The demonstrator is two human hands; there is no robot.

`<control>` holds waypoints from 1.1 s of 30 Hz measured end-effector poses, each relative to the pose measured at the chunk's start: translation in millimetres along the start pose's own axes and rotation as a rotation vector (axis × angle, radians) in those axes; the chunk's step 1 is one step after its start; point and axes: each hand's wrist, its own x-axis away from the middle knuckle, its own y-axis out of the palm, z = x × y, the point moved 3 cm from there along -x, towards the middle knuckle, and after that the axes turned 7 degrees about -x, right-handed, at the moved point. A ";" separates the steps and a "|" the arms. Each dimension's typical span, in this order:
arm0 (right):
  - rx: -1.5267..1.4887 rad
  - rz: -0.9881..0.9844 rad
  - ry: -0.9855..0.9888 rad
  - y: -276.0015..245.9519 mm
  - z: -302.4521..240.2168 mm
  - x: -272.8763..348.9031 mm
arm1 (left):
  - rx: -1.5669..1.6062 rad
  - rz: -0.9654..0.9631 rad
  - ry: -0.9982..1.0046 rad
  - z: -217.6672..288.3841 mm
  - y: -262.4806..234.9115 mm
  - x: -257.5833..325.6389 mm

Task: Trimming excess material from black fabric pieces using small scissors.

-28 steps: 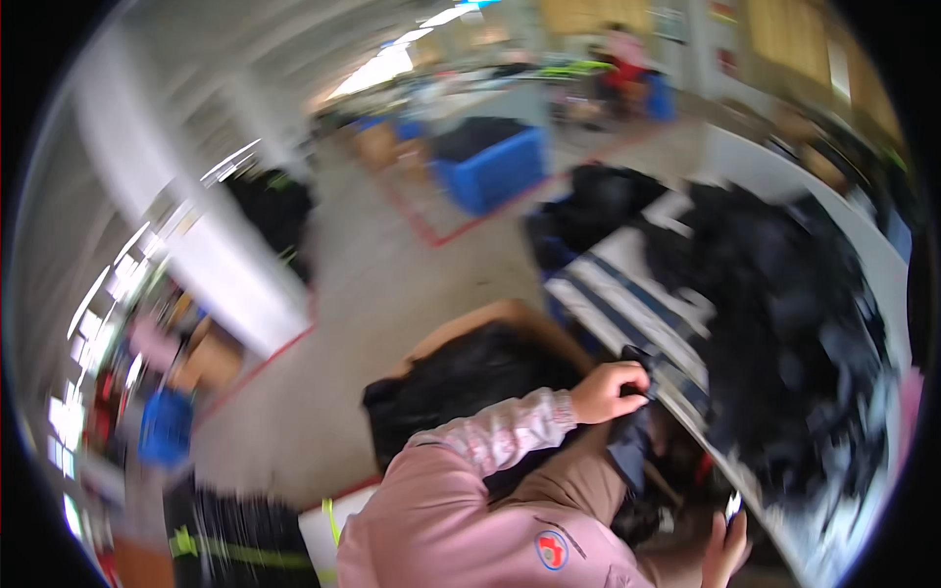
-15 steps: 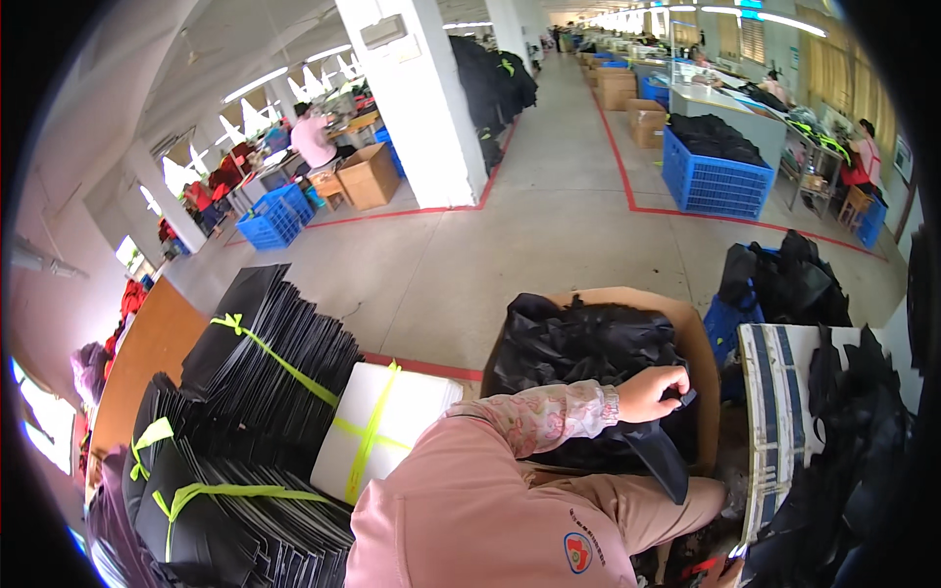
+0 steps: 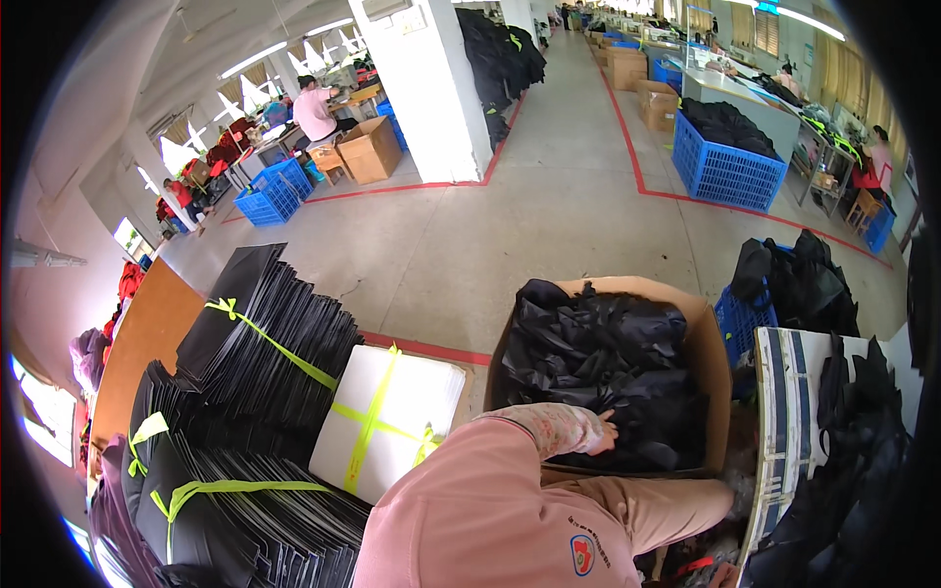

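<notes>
My left hand [image 3: 606,432] rests at the near side of a cardboard box [image 3: 714,343], over a heap of black fabric pieces [image 3: 598,338]. Its fingers are apart, and no separate piece shows in it. A patterned sleeve covers the forearm. My right hand does not show clearly; a small skin-toned patch at the lower edge is too cut off to name. Left of the box lies a stack of white sheets [image 3: 392,392] tied with yellow-green strips. Beyond it stand bundles of black panels [image 3: 294,343], tied the same way.
A white board with dark stripes [image 3: 779,431] stands at right, black fabric [image 3: 843,461] draped by it. Behind is a blue crate [image 3: 745,318] of black fabric. Farther off are a pillar [image 3: 431,98], another blue crate [image 3: 725,171], cartons [image 3: 368,152] and seated people at work tables.
My left hand has moved left and down from over the box. The black strip it held is no longer in it. The view has shifted slightly.
</notes>
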 end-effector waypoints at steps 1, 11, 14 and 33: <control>-0.129 0.005 0.032 4.2 34.9 0.6 | 0.015 -0.125 -0.015 -2.7 12.8 -8.0; -0.259 0.023 0.360 3.7 -38.8 13.4 | 0.129 -0.851 0.275 -74.8 76.4 135.1; -0.227 0.070 0.263 1.0 -4.1 29.2 | -0.069 -1.109 0.485 -32.9 19.8 -28.4; -0.153 0.347 0.585 -30.0 33.0 114.7 | -0.200 0.491 0.057 119.2 -332.4 -464.3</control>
